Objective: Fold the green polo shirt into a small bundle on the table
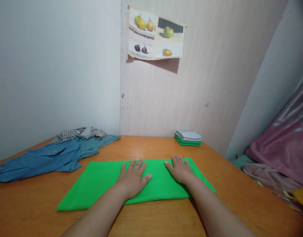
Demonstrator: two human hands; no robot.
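A bright green cloth [97,184] lies folded into a long flat strip across the wooden table, its left end nearer to me. My left hand [133,179] rests palm down near the middle of the cloth, fingers spread. Toward the right end, my right hand [180,169] also lies flat on it, thumb apart from the fingers. Neither hand grips anything. The cloth under both palms is hidden.
At the table's [151,220] back right sits a small stack of folded green and pale cloths [188,138]. Rumpled blue clothes [49,156] and a striped garment [79,133] lie at the back left. Pink fabric [282,141] hangs beyond the right edge.
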